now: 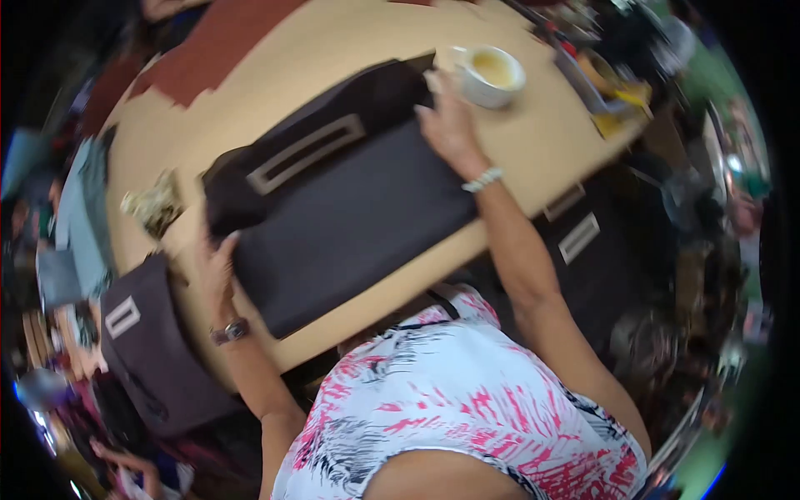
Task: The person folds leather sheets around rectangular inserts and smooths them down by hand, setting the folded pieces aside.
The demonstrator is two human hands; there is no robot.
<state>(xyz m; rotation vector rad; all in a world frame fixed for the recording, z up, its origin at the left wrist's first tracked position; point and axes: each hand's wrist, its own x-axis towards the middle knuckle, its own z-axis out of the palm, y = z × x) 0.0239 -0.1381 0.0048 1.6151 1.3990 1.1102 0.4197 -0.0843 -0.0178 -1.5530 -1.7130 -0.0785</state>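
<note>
Head view, left hand: the left hand (218, 265) grasps the left end of the dark bag (358, 229), thumb over its top face.
Right hand: the right hand (452, 125) grasps the bag's far right corner; blur hides how firmly.
Step in hand: apparently arranging the bag's far band; the next move calls for guiding both ends together, clear of the cup.
Dark bag: lying on the counter (567, 125), between both hands; smooth, matt panel on the near side, thicker, darker band along the far side.
Pale frame (357, 127): a rectangular outline on the bag's band.
Cup (493, 97): white, yellowish inside, just beside the bag's far right corner.
Crumpled bundle (154, 207): pale, left of the bag.
Second bag (158, 350): dark, at the counter's edge, to the bag's near left.
Reddish-brown sheets (217, 46): beyond the bag.
</note>
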